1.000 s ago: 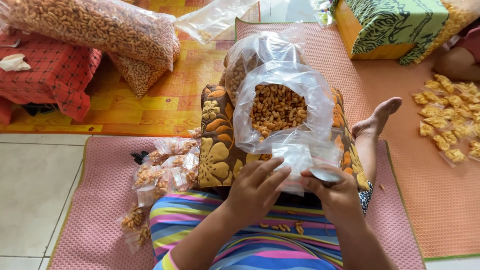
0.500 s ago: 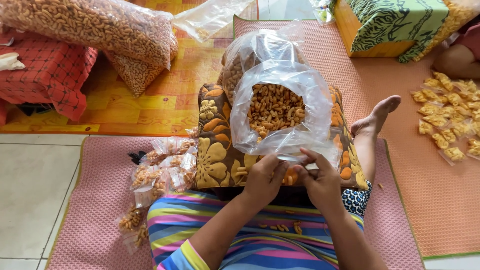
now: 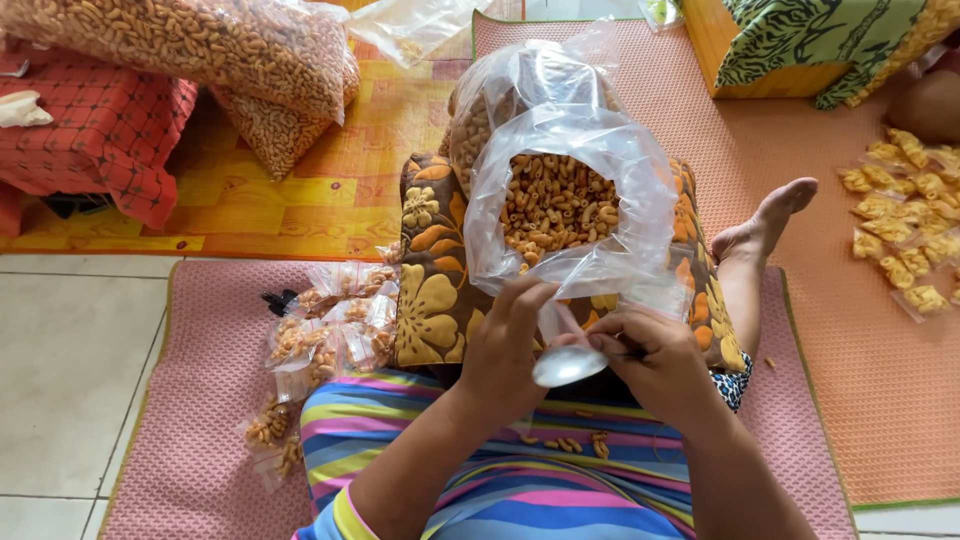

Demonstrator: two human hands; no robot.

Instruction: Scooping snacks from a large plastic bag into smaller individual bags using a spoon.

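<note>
The right hand (image 3: 655, 365) clenches a metal spoon (image 3: 568, 366), its bowl pointing toward the left hand (image 3: 505, 340), whose fingers pinch a small clear bag (image 3: 555, 322) just above the spoon. Both hover over the near edge of a floral cushion (image 3: 428, 300), where a large open plastic bag of brown curled snacks (image 3: 560, 205) sits. Small filled packets (image 3: 330, 325) lie along the pink mat's (image 3: 200, 400) left part.
</note>
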